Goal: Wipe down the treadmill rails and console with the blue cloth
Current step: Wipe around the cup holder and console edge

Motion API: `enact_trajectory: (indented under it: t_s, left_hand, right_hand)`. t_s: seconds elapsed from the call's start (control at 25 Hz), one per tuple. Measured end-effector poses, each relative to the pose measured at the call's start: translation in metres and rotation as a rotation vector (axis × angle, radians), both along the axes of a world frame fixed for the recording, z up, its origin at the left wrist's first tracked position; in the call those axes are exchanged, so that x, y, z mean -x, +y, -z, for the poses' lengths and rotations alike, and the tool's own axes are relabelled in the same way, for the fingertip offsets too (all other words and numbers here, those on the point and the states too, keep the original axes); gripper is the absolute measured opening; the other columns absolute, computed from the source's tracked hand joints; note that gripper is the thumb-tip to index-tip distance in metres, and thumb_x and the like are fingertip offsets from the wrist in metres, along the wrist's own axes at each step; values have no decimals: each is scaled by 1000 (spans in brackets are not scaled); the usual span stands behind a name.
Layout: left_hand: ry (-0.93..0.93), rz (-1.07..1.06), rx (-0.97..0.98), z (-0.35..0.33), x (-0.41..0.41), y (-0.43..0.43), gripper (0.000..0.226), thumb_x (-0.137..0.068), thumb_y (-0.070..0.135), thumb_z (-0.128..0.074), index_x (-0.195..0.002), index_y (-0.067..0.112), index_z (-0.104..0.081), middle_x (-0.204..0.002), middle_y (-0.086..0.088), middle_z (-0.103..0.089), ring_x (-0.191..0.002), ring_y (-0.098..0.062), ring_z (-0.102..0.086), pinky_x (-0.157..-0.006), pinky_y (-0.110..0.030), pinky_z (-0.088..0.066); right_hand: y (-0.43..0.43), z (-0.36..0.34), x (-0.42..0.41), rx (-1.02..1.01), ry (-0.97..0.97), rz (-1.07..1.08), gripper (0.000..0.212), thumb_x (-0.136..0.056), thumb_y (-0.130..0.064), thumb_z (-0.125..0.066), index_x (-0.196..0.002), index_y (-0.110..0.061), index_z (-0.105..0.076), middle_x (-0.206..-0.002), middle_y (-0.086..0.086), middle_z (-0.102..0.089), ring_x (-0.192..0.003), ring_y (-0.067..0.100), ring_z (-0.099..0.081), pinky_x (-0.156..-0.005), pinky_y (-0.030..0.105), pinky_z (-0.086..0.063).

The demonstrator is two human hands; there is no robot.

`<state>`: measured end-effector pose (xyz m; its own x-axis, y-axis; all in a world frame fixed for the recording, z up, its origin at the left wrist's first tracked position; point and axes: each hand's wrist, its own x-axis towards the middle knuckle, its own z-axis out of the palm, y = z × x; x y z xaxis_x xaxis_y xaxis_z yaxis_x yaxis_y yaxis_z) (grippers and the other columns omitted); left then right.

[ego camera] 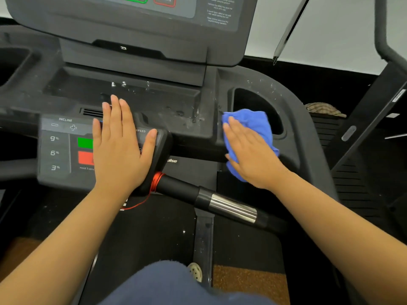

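Both hands lie flat on the treadmill console, the right one pressing the blue cloth.

The right hand has its fingers straight and close together on top of the bunched cloth. It pins the cloth against the console's right side, just beside the dark cup holder. The left hand is spread wide, palm down, holding nothing. It rests on the control panel and covers part of the green and red buttons, between the incline and speed labels. Pale specks dot the tray behind the hands, perhaps dust or droplets; the view is too blurred to say. A black handle with a metal band runs out below the panel, and a red cord is wound round its base.
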<state>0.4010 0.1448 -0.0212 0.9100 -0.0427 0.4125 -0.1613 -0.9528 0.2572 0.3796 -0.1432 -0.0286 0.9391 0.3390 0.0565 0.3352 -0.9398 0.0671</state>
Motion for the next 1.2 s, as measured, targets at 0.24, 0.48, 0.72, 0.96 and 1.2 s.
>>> enact_trajectory:
  t_s: [0.24, 0.48, 0.72, 0.96, 1.2]
  left_hand:
    - [5, 4, 7, 0, -1, 2, 75, -96, 55, -20, -150, 4, -9, -160, -14, -8, -148, -27, -5, -118, -43, -5]
    - [12, 2, 2, -3, 0, 0, 75, -96, 55, -20, -151, 4, -10, -160, -13, -9, -148, -26, -4, -118, -41, -4]
    - [17, -3, -7, -4, 0, -1, 75, -96, 53, -21, -151, 4, -9, -160, -13, -8, -148, -26, -3, -119, -42, -4]
    - [23, -6, -19, -4, 0, -2, 74, -96, 52, -21, -151, 3, -10, -159, -14, -9, -148, -27, -3, -119, -44, -4]
    - [23, -10, -13, -5, 1, -2, 75, -95, 52, -22, -150, 3, -11, -159, -14, -10, -148, -27, -4, -119, -43, -4]
  right_hand:
    - [-62, -9, 39, 213, -107, 544, 87, -85, -65, -40, -146, -4, -30, -151, 29, -23, -140, 43, -23, -110, 57, -22]
    - [-53, -15, 46, 201, 43, 691, 135, -53, -57, -83, -151, -7, -4, -156, 21, -13, -144, 38, -11, -111, 58, -18]
    - [-51, -4, 17, 126, -31, 293, 116, -54, -41, -88, -146, -1, -30, -151, 17, -33, -141, 34, -26, -110, 55, -23]
    - [-40, -4, 2, 98, -24, 80, 83, -85, -58, -51, -144, -2, -34, -149, 14, -38, -140, 28, -30, -113, 47, -24]
    - [23, -3, -16, -131, -103, 193, 77, -90, -60, -22, -143, -6, -38, -150, 10, -36, -141, 23, -31, -117, 44, -15]
